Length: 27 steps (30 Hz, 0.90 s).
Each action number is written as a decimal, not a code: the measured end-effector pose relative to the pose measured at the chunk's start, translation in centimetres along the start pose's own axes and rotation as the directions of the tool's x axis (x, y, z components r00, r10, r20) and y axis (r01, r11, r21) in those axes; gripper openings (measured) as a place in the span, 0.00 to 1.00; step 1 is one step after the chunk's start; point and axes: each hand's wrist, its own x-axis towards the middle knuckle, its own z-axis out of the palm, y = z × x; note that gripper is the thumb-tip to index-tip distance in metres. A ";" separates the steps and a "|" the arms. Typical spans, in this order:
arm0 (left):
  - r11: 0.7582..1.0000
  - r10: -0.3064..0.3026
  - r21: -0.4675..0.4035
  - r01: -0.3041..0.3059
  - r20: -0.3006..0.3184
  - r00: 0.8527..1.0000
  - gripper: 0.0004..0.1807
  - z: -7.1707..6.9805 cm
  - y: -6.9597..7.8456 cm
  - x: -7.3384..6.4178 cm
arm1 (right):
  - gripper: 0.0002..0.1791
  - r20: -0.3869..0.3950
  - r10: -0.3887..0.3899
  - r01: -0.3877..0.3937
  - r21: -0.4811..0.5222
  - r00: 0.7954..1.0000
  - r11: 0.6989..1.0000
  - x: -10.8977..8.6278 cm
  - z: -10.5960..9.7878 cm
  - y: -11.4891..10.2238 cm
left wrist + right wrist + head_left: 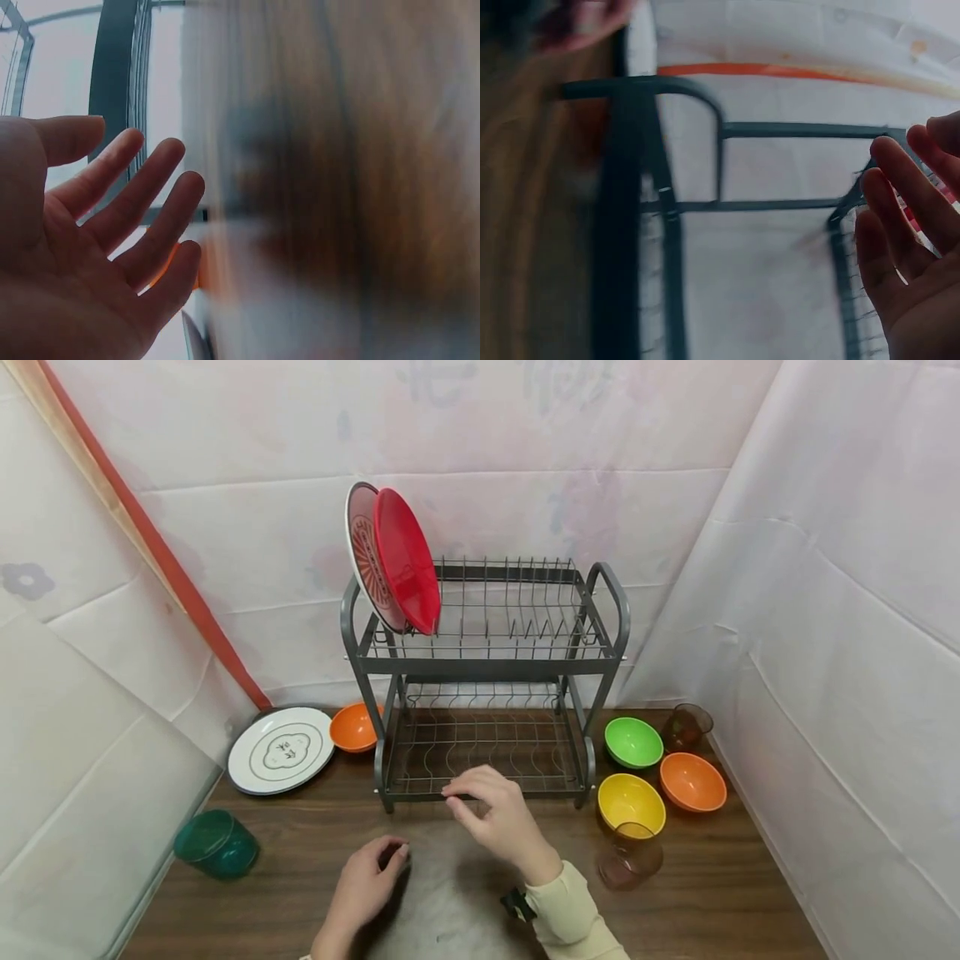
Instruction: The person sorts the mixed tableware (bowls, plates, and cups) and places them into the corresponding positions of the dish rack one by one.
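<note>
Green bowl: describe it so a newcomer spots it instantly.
Find the two-tier dish rack. On the table to its right, look behind the yellow bowl and orange bowl: the green bowl is there, the only bowl that colour.

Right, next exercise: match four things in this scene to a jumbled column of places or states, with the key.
Things:
1. Red dish
2. White plate
3. Green bowl
4. Right hand

Places or states:
A. On the table, right of the rack
B. Holding nothing
C. In the upper tier
D. Left of the rack

Pairs: 1-C, 2-D, 3-A, 4-B
</note>
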 end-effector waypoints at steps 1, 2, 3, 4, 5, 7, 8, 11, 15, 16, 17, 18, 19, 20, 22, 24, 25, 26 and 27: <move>1.000 -0.006 0.002 0.006 -0.018 1.000 0.08 -0.3 -0.3 0.1 | 0.06 0.005 0.025 -0.025 0.001 1.000 1.000 -0.7 0.1 0.2; 1.000 -0.025 0.000 0.025 -0.034 0.999 0.08 -0.5 -0.5 0.4 | 0.05 0.009 0.050 -0.050 0.003 0.999 0.999 -1.3 0.1 0.5; 0.999 -0.038 -0.001 0.038 -0.049 0.998 0.09 -0.8 -0.8 0.7 | 0.05 0.011 0.074 -0.074 0.003 0.997 0.997 -1.8 0.1 0.7; 0.999 -0.052 -0.007 0.052 -0.061 0.997 0.10 -1.1 -1.1 0.9 | 0.05 0.011 0.101 -0.101 0.002 0.995 0.995 -2.4 0.1 0.9; 0.997 -0.073 -0.019 0.072 -0.071 0.995 0.10 -1.4 -1.4 1.2 | 0.05 0.013 0.128 -0.128 0.000 0.992 0.992 -2.9 0.0 1.1; 0.991 -0.126 -0.046 0.122 -0.090 0.988 0.12 -1.9 -2.1 1.8 | 0.04 0.015 0.182 -0.182 0.000 0.983 0.983 -4.0 -0.1 1.5; 0.987 -0.153 -0.074 0.146 -0.099 0.983 0.12 -2.2 -2.5 2.1 | 0.04 0.014 0.204 -0.204 0.001 0.979 0.979 -4.5 -0.2 1.6; 0.953 -0.243 -0.216 0.213 -0.123 0.962 0.13 -3.0 -3.5 2.9 | 0.05 0.014 0.262 -0.262 -0.001 0.965 0.965 -6.0 -0.4 1.9; 0.837 -0.370 -0.477 0.268 -0.132 0.920 0.15 -4.3 -4.8 4.0 | 0.05 0.017 0.320 -0.320 -0.013 0.947 0.947 -7.6 -0.6 2.1; 0.797 -0.400 -0.537 0.276 -0.127 0.908 0.16 -4.7 -5.0 4.3 | 0.05 0.019 0.333 -0.333 -0.014 0.943 0.943 -7.9 -0.7 2.2; 0.759 -0.427 -0.587 0.282 -0.122 0.896 0.16 -5.0 -5.2 4.6 | 0.05 0.021 0.347 -0.346 -0.015 0.938 0.938 -8.3 -0.8 2.2; 0.721 -0.452 -0.631 0.288 -0.112 0.885 0.17 -5.3 -5.4 4.9 | 0.04 0.026 0.365 -0.365 -0.013 0.931 0.931 -8.6 -1.0 2.3; 0.687 -0.472 -0.666 0.289 -0.107 0.875 0.17 -5.6 -5.6 5.1 | 0.05 0.030 0.380 -0.380 -0.013 0.925 0.925 -8.9 -1.1 2.4; 0.651 -0.493 -0.699 0.296 -0.094 0.865 0.18 -5.9 -5.7 5.4 | 0.04 0.031 0.394 -0.394 -0.013 0.919 0.919 -9.2 -1.3 2.4; 0.595 -0.517 -0.742 0.308 -0.060 0.854 0.22 -6.3 -6.1 5.8 | 0.04 0.032 0.431 -0.431 -0.012 0.902 0.902 -9.8 -1.6 2.6; 0.545 -0.527 -0.775 0.319 -0.021 0.850 0.27 -6.6 -6.4 6.2 | 0.04 0.023 0.469 -0.469 -0.027 0.883 0.883 -10.6 -2.1 2.9; 0.523 -0.530 -0.788 0.326 0.000 0.848 0.29 -6.6 -6.7 6.4 | 0.03 0.017 0.487 -0.486 -0.039 0.873 0.873 -11.0 -2.3 3.0; 0.497 -0.533 -0.801 0.333 0.021 0.846 0.31 -6.6 -6.9 6.6 | 0.03 0.011 0.506 -0.505 -0.047 0.863 0.862 -11.4 -2.6 3.2; 0.480 -0.530 -0.811 0.334 0.036 0.847 0.33 -6.7 -7.2 6.7 | 0.03 0.007 0.525 -0.524 -0.057 0.851 0.850 -11.7 -2.8 3.3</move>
